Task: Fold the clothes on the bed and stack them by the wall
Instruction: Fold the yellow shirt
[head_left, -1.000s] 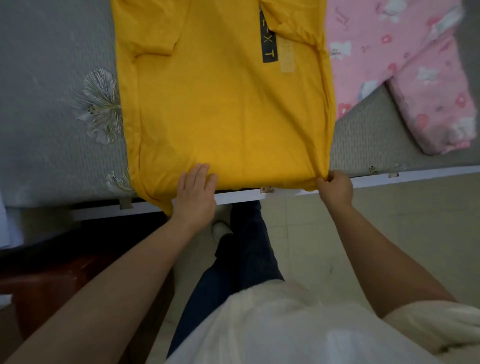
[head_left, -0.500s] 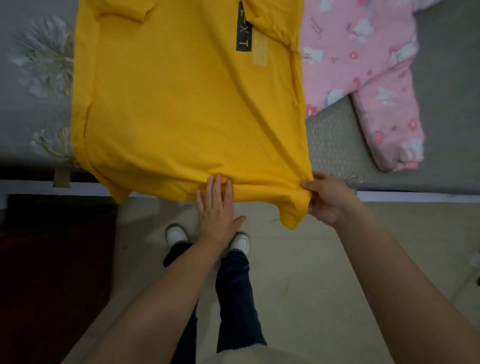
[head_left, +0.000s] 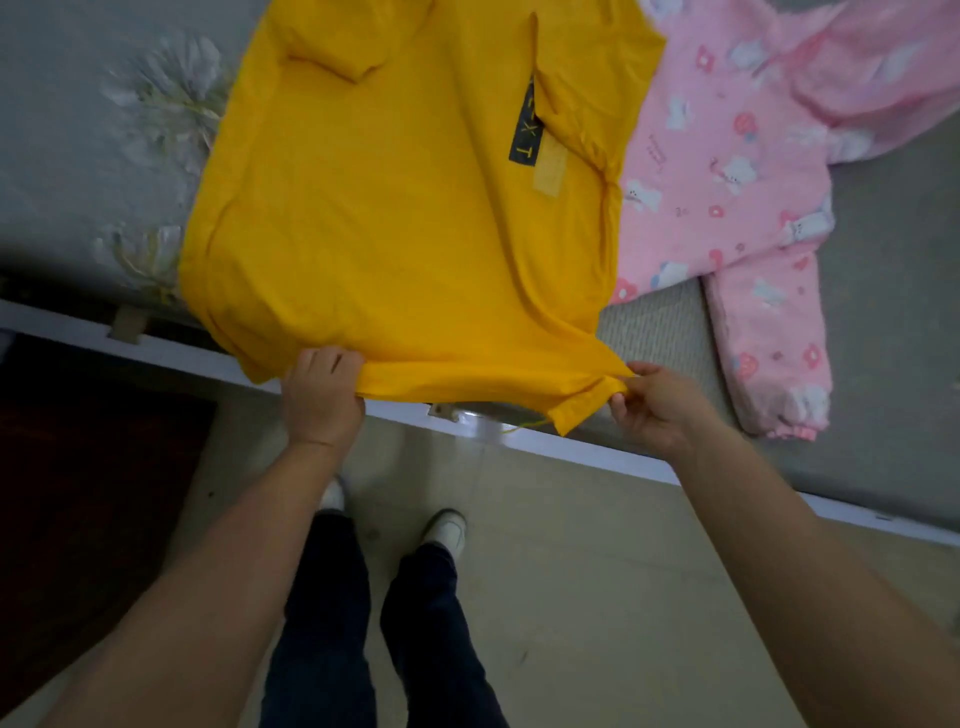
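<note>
A yellow T-shirt (head_left: 405, 208) lies flat on the grey bed (head_left: 78, 156), its sleeves folded in over its body and its hem hanging over the near edge. My left hand (head_left: 322, 395) grips the hem left of its middle, fingers curled into the cloth. My right hand (head_left: 660, 400) pinches the hem's right corner between thumb and fingers. A pink patterned garment (head_left: 737, 171) lies spread on the bed to the right, its edge partly under the yellow shirt.
The white bed rail (head_left: 597, 449) runs diagonally across the view. Beige tiled floor (head_left: 571, 597) lies below it, with my legs and white shoes. A dark red piece of furniture (head_left: 88, 493) stands at the lower left.
My left hand went from lying flat at the hem to gripping it with curled fingers. The right hand keeps its hold on the right corner. The view has tilted.
</note>
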